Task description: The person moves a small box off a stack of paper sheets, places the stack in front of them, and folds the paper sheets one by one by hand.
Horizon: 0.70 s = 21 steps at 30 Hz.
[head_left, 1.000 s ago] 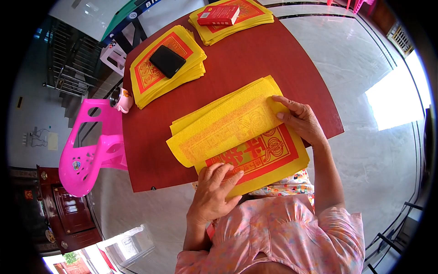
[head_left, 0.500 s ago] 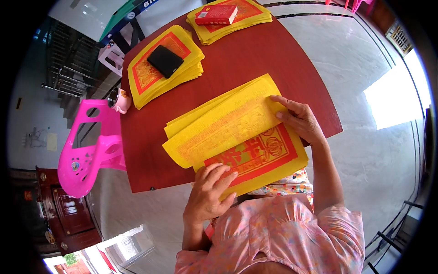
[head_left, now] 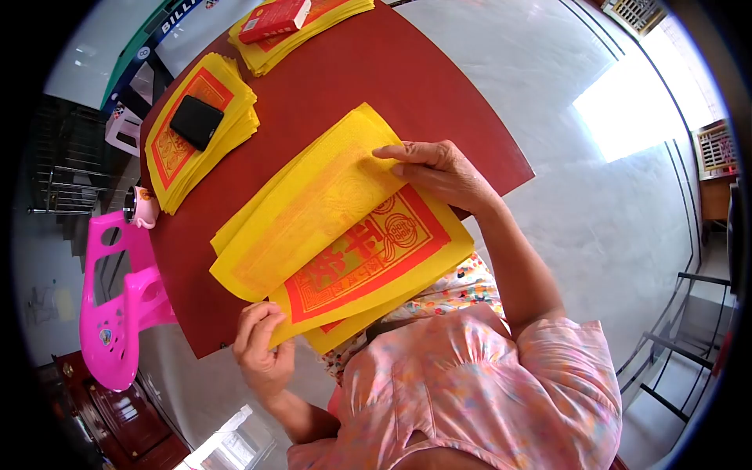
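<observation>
Yellow paper sheets with red print lie at the near edge of the table. My right hand [head_left: 442, 176] pinches the far right edge of a turned-back yellow sheet [head_left: 305, 207], whose pale underside faces up. At the near left corner of a red-printed sheet [head_left: 356, 254], my left hand [head_left: 262, 341] is closed on the paper. That sheet sits askew over another yellow sheet [head_left: 345, 333], which shows beneath it above my lap. More yellow paper lies under the turned-back part; how many layers is hidden.
On the red table [head_left: 329, 98], a black phone [head_left: 197, 122] rests on a stack of yellow paper [head_left: 227, 141]. A red book [head_left: 274, 19] tops another stack [head_left: 321, 27]. A pink mug [head_left: 143, 207] stands at the left edge, beside a pink plastic chair [head_left: 117, 313].
My left hand has gone from resting over the printed sheet to gripping its left corner. That sheet has shifted off the one below. The whole view has turned, moving the table leftward.
</observation>
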Each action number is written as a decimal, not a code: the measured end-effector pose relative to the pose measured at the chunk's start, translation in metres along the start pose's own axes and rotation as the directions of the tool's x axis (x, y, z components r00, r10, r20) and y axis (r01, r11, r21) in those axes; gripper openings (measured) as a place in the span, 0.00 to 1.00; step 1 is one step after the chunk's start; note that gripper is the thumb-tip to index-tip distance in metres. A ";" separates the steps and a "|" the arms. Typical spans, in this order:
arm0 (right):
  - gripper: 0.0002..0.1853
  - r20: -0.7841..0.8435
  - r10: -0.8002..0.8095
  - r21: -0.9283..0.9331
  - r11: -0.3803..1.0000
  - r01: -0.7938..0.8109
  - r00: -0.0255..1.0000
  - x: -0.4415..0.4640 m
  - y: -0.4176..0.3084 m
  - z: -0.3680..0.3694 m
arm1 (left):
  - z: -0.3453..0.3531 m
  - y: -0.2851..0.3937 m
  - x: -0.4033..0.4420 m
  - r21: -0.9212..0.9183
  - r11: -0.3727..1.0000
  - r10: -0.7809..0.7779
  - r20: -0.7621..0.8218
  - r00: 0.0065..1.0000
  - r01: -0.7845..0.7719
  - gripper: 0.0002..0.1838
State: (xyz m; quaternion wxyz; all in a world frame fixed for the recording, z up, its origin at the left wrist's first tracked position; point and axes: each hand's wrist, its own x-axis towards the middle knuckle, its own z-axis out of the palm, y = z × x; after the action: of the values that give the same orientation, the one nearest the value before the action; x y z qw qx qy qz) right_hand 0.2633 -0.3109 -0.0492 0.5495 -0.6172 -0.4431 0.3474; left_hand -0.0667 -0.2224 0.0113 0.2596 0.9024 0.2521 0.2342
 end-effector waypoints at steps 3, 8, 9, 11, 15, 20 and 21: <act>0.14 0.053 -0.080 -0.030 0.996 0.082 0.995 0.003 0.005 -0.003 | -0.005 -0.001 0.001 -0.007 1.000 0.002 -0.028 1.000 -0.002 0.13; 0.14 0.066 -0.029 0.033 0.999 0.027 0.997 0.003 0.003 -0.002 | -0.008 -0.007 0.004 -0.005 1.000 0.000 -0.086 0.996 -0.001 0.09; 0.13 0.076 -0.007 0.052 0.999 0.003 0.997 0.003 0.002 -0.003 | -0.009 -0.009 0.004 -0.005 1.000 0.000 -0.084 0.996 0.000 0.09; 0.14 0.084 -0.039 0.063 0.997 0.033 0.996 0.002 0.002 -0.005 | -0.010 -0.011 0.005 0.005 1.000 -0.001 -0.092 0.996 0.001 0.05; 0.23 0.057 -0.138 0.160 0.979 0.127 0.989 0.003 0.001 -0.006 | -0.010 -0.009 0.011 0.021 0.998 -0.058 -0.160 0.985 0.062 0.05; 0.39 0.007 0.108 0.371 0.923 -0.103 0.994 -0.003 0.019 -0.004 | -0.011 -0.014 0.022 -0.024 0.994 -0.110 -0.256 0.960 0.108 0.05; 0.42 -0.012 0.083 0.346 0.936 -0.073 0.997 -0.003 0.025 -0.006 | -0.011 -0.016 0.024 -0.032 0.994 -0.105 -0.289 0.952 0.100 0.05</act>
State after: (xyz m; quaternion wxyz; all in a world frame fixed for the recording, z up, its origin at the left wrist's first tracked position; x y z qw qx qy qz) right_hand 0.2719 -0.3161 -0.0734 0.6406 -0.5331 -0.3434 0.4331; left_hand -0.0593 -0.1928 0.0169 0.2392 0.8418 0.3319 0.3522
